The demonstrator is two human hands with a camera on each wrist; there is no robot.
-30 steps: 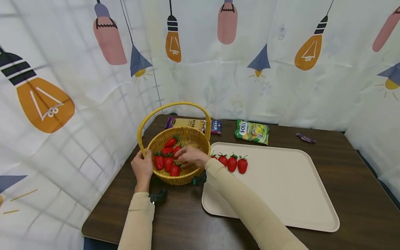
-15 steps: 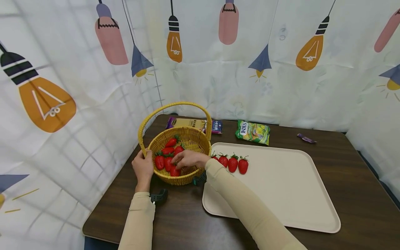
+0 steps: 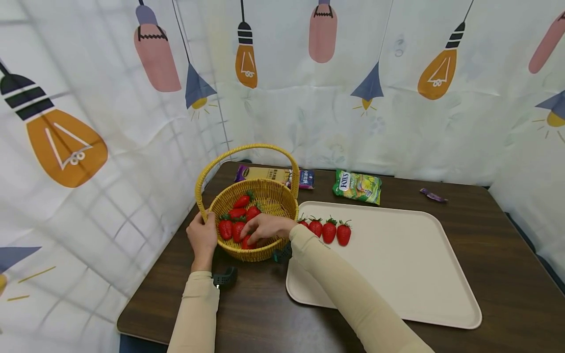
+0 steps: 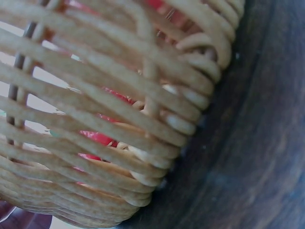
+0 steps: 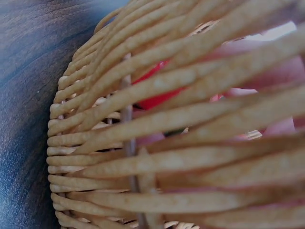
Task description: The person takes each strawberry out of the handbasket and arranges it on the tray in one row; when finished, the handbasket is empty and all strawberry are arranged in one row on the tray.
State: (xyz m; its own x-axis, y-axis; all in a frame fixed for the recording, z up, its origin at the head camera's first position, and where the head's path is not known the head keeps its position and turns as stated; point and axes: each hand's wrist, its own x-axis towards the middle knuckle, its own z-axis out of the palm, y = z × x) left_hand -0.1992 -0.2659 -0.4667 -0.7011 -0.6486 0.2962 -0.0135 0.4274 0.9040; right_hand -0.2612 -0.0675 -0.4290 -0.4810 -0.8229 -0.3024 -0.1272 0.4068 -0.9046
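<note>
A yellow wicker basket (image 3: 275,198) with a tall arched handle stands at the left of the table, several red strawberries (image 3: 225,229) inside it. My left hand (image 3: 202,240) grips the basket's left side, where the handle meets the rim. Reaching over the right rim, my right hand (image 3: 268,227) is down in the basket, its fingers curled round the front strawberry (image 3: 246,242), which they partly cover. Through the weave, the left wrist view shows red patches of strawberry (image 4: 99,137). The right wrist view shows red strawberry (image 5: 159,95) and parts of my hand behind the wicker.
Right of the basket lies a beige tray (image 3: 388,264) with a row of strawberries (image 3: 329,231) at its upper left. Along the table's back are a purple-and-tan snack packet (image 3: 265,173), a green Fox's candy bag (image 3: 357,187) and a small purple wrapped candy (image 3: 433,195).
Inside the basket, my right hand has moved down and towards the front, from the strawberries near the middle to the front one. My left hand keeps its hold on the basket.
</note>
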